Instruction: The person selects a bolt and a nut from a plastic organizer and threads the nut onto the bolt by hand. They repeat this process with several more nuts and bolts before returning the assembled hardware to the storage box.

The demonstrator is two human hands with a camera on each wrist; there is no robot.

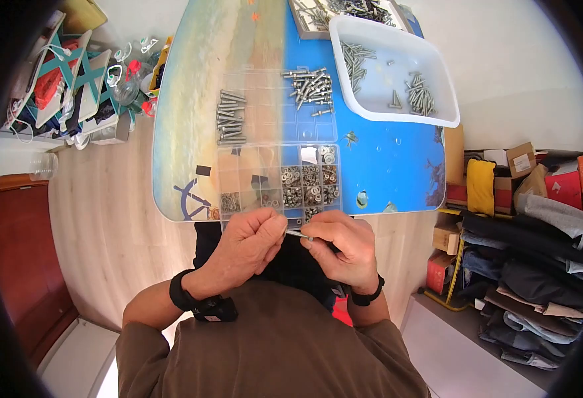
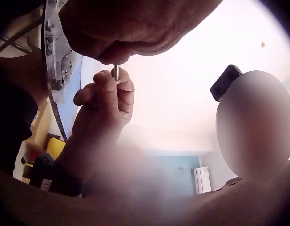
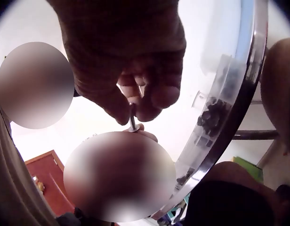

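Observation:
Both hands meet just in front of the table's near edge, with a slim metal bolt (image 1: 296, 233) running between them. My left hand (image 1: 255, 242) pinches one end of it between thumb and curled fingers, hiding that end in the head view. At the other end, the thumb and fingertips of my right hand (image 1: 341, 249) pinch the bolt. A small flat disc shows on the bolt (image 3: 132, 121) beside the left fingertips in the right wrist view. Right behind the hands lies a clear compartment box (image 1: 241, 171) holding nuts and washers (image 1: 292, 177).
Behind the box, its clear lid (image 1: 261, 83) carries a row of bolts (image 1: 230, 118) and a looser pile (image 1: 311, 86). A white tub (image 1: 397, 118) with bolts stands back right, before a tray (image 1: 311, 33) of screws. Shelves of folded clothes (image 1: 530, 259) stand at right.

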